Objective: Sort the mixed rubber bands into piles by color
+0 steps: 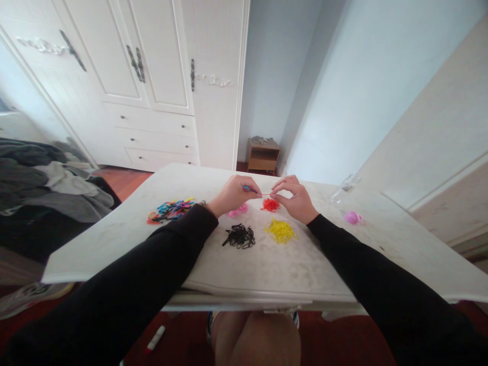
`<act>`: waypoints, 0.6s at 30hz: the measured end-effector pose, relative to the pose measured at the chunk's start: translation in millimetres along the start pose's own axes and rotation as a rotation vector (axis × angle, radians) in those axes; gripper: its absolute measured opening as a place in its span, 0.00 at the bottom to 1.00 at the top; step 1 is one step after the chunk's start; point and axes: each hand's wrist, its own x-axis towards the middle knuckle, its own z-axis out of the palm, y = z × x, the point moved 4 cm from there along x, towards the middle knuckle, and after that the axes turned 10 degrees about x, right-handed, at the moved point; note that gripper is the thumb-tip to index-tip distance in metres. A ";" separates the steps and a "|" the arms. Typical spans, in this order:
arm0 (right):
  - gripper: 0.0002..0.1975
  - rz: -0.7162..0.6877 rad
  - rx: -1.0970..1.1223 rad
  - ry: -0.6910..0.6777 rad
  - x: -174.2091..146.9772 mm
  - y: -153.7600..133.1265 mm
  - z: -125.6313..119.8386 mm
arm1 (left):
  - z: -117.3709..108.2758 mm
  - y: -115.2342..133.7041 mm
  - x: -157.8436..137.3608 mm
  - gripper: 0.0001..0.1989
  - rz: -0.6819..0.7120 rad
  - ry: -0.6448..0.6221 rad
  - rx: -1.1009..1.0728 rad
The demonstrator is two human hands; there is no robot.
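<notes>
A thin red rubber band (266, 194) is stretched between my two hands above the table. My left hand (233, 195) pinches one end, with a bit of blue band (246, 188) also tucked in its fingers. The other end is pinched between thumb and finger of my right hand (296, 200). Just below lies a pile of red bands (270, 205). A pink pile (240, 210) is partly hidden by my left hand. Nearer me are a black pile (239, 237) and a yellow pile (281, 231). Mixed-colour bands (173, 209) lie beside my left forearm.
On the right of the white table (320, 274) are a clear plastic container (345, 188) lying tilted and a pink-purple object (353, 218). Beyond stand a white wardrobe (160, 122) and a small wooden cabinet (263, 155). Clothes (57, 188) are heaped at left.
</notes>
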 end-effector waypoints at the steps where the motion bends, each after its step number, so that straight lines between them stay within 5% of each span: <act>1: 0.06 0.013 0.005 0.032 0.6 3.0 -3.5 | -2.2 -0.6 0.2 0.03 -0.014 0.017 -0.008; 8: 0.02 0.198 -0.070 0.444 -1.6 26.7 -42.5 | -9.0 -9.5 1.7 0.03 -0.097 0.102 -0.093; 18: 0.05 0.264 0.042 0.368 -5.0 36.8 -39.9 | -7.9 -13.7 -2.5 0.04 -0.143 0.094 -0.064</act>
